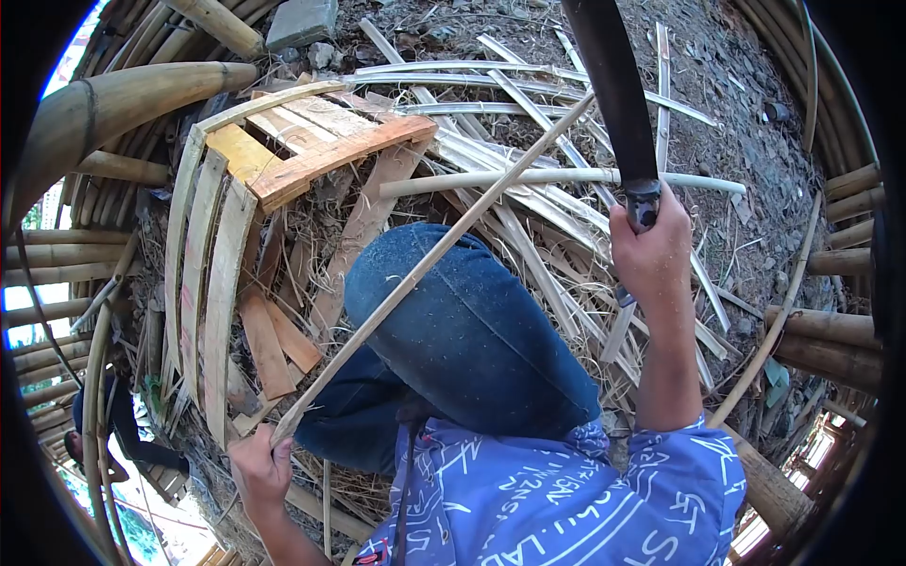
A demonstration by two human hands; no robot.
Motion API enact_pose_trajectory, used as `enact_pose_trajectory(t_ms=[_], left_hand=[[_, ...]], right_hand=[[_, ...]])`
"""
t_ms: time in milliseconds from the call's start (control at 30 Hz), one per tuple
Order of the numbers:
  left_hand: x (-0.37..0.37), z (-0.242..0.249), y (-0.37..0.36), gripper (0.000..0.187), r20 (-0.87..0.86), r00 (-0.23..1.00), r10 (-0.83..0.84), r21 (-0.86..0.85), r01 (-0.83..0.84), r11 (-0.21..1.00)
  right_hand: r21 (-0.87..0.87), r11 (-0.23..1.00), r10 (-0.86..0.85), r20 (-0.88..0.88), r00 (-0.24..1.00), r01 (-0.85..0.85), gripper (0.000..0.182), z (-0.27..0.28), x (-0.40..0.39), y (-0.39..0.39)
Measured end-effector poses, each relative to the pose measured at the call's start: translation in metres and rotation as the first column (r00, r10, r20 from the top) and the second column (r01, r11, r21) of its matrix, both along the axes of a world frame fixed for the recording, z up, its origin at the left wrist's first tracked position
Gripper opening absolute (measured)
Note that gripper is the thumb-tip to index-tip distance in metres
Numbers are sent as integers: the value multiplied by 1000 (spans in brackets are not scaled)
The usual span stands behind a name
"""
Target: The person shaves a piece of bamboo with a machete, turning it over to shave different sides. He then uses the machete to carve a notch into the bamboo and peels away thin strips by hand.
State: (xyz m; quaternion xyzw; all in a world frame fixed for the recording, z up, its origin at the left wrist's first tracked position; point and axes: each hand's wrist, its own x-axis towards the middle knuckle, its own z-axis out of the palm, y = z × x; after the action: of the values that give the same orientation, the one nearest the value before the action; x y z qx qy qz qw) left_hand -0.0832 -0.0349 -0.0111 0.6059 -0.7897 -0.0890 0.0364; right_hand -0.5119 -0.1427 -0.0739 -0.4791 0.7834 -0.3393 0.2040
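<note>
My left hand [261, 474], low at the left, is closed around the lower end of a long bamboo strip [415, 269]. The strip slants up across my raised knee, and its far end lies near the blade at the upper right. My right hand [654, 247] grips the handle of a machete [623, 94] whose broad dark blade points up and away from me. Behind that hand, a pale bamboo stick [557, 176] lies crosswise over other split strips.
A wooden crate [222, 274] stands at the left, with loose boards beside it. Split bamboo strips [557, 217] and shavings cover the ground ahead. Bamboo poles [835, 340] line both sides. A grey block [302, 24] lies at the top. Another person [118, 424] is at the far left.
</note>
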Motion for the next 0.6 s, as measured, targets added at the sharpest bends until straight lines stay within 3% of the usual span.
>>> enact_pose_trajectory(t_ms=[133,333,400,600], left_hand=[[3,2,1,31,56,998,0,12,0,1000],[5,5,-2,29,-13,999,42,64,-42,997],[2,7,-4,29,89,996,-19,-21,21,1000],[12,10,-4,29,129,991,-33,-23,36,999]], right_hand=[[-6,1000,7,15,1000,-7,20,-9,-3,3],[74,997,-33,71,997,27,22,2,-11,-6],[-34,999,-12,10,1000,13,23,-5,-4,-3],[92,996,-20,37,999,16,26,-1,-13,-11]])
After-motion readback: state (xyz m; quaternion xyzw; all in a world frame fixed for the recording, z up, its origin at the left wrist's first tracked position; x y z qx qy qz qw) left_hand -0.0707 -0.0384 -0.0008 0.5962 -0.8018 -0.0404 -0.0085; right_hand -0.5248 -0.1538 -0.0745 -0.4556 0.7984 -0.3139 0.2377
